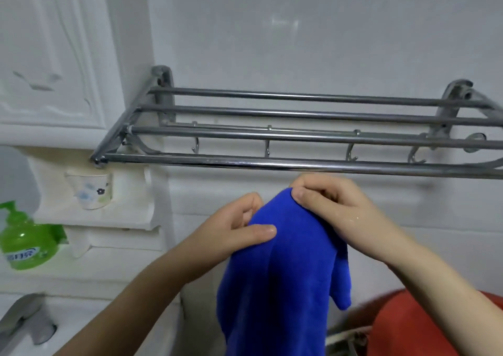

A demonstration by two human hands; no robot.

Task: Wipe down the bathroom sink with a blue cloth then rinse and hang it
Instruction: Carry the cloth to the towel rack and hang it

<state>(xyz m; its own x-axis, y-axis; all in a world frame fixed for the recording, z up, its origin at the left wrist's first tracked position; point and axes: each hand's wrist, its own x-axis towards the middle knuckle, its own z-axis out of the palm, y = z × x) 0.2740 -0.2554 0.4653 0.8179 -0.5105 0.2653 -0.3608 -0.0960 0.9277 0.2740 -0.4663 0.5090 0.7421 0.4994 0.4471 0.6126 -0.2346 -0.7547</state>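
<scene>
Blue cloth (pixel 285 274) in both raised hands (pixel 239 230) (pixel 334 208)

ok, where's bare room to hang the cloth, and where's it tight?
All four bars of the rack are bare along their visible length; the front one runs just above the cloth. The hooks beneath hold nothing. Tight: far left, where a cup and a soap bottle sit.

Both hands hold a bright blue microfibre cloth (pixel 283 268) just below a wall-mounted chrome towel rack (pixel 299 135). Left hand (pixel 242 227) pinches its side; right hand (pixel 332 206) grips the top. Green soap bottle (pixel 25 241) stands far left.
</scene>
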